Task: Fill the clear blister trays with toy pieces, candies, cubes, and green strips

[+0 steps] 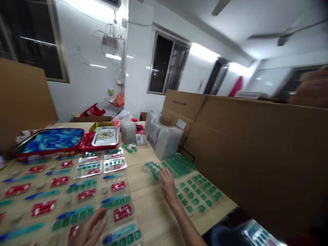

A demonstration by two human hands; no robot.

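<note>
Left of cardboard partition (246,150): green-square sheets (197,192), undistributed; right hand (168,186) at green strip (151,168), grip unclear; farther left: left hand (89,228), fingers parted; clear trays (109,169), several lacking green squares.

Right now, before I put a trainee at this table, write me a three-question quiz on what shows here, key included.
1. True or false: in this view, the silver tray stands to the right of the tray of blue pieces.

2. Which is the right hand nearest to?
A) the tray of blue pieces
B) the green pieces
C) the silver tray

3. Fill the gap: near the left hand lie rectangular pieces with white marks, coloured ____.

Key: 1. True. 2. B. 3. Red.
</note>
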